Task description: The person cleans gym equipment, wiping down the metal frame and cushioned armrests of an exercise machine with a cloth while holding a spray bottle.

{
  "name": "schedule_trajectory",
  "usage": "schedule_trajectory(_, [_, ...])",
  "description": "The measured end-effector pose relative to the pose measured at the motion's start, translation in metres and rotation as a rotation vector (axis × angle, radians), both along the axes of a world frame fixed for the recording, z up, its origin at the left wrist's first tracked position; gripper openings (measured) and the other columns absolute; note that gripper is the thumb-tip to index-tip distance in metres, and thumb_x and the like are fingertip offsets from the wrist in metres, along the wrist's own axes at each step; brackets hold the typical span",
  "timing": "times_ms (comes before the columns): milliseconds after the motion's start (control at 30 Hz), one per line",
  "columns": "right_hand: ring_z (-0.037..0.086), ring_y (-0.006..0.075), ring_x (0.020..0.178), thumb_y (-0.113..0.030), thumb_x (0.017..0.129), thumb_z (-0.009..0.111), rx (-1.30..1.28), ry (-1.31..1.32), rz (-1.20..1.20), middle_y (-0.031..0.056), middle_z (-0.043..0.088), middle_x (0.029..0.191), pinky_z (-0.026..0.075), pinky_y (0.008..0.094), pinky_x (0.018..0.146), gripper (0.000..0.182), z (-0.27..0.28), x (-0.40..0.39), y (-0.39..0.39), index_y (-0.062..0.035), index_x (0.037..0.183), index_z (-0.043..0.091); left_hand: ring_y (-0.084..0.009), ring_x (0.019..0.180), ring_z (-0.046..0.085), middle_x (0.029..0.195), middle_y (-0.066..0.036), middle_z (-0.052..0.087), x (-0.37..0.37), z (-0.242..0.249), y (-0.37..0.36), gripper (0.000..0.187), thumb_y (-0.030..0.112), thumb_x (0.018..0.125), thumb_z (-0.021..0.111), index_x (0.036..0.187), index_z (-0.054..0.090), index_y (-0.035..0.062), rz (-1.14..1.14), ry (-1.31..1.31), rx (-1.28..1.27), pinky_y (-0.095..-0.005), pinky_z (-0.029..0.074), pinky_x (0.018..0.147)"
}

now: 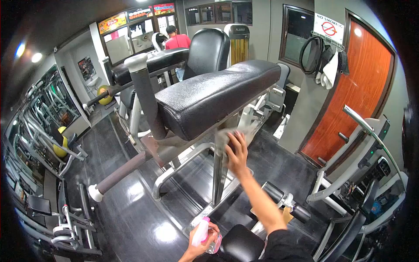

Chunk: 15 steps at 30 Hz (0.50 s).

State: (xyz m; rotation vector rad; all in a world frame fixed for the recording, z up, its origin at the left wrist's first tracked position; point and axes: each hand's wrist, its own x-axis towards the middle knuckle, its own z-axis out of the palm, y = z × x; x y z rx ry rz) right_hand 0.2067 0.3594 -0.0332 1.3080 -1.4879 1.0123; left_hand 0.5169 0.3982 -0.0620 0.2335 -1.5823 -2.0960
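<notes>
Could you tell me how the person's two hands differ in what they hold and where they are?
The right hand is raised and presses a grey cloth against the machine's metal post under the black pad; the left hand sits low, near the bottom edge. The right hand lies spread flat, while the left hand is curled around a spray bottle. Both are bare.

Single view, head-worn, fisheye with dark corners. Looks forward and down from a low position close to the bench (218, 94), whose pad fills the upper centre. Right hand (237, 153) on the post (219, 174) near centre; left hand (201, 242) at bottom edge, very near the lens. Floor (131, 209) below; door (353, 91) right, racks (39, 131) left.
</notes>
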Motion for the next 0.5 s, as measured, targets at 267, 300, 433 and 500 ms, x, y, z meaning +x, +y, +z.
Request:
schedule_trajectory(267, [0.054, 0.0148, 0.092, -0.007, 0.081, 0.055, 0.624, 0.006, -0.027, 0.0035, 0.056, 0.096, 0.047, 0.0313, 0.077, 0.009, 0.067, -0.025, -0.039, -0.0116, 0.087, 0.06, -0.0115, 0.065, 0.057, 0.088, -0.01, 0.059, 0.011, -0.007, -0.004, 0.018, -0.006, 0.083, 0.057, 0.1, 0.052, -0.0018, 0.033, -0.102, -0.025, -0.0249, 0.048, 0.06])
schedule_trajectory(300, [0.053, 0.0097, 0.088, -0.007, 0.084, 0.054, 0.729, -0.666, 0.296, 0.0006, 0.056, 0.095, 0.048, 0.0277, 0.071, 0.006, 0.075, -0.019, -0.038, -0.0093, 0.088, 0.058, -0.0115, 0.065, 0.057, 0.088, -0.01, 0.059, 0.012, -0.007, -0.004, 0.018, -0.006, 0.083, 0.058, 0.1, 0.053, -0.0017, 0.041, -0.147, -0.035, -0.0249, 0.048, 0.06])
schedule_trajectory(433, [0.052, 0.0111, 0.098, -0.012, 0.088, 0.052, 0.782, 0.893, -0.738, 0.0029, 0.055, 0.104, 0.043, 0.0245, 0.083, 0.02, 0.016, -0.039, -0.058, -0.0066, 0.107, 0.051, -0.0114, 0.066, 0.057, 0.089, -0.01, 0.06, 0.005, -0.001, -0.001, 0.02, -0.006, 0.083, 0.058, 0.101, 0.053, -0.0007, 0.03, -0.155, 0.001, -0.0251, 0.048, 0.06])
schedule_trajectory(500, [0.052, 0.0116, 0.102, -0.014, 0.09, 0.052, 0.677, 1.418, -1.057, 0.0037, 0.054, 0.107, 0.041, 0.0235, 0.087, 0.025, -0.039, -0.055, -0.078, -0.0057, 0.113, 0.049, -0.0118, 0.069, 0.057, 0.09, -0.01, 0.06, 0.006, -0.006, 0.0, 0.022, -0.006, 0.083, 0.058, 0.103, 0.052, 0.0004, 0.047, -0.104, -0.002, -0.025, 0.049, 0.062])
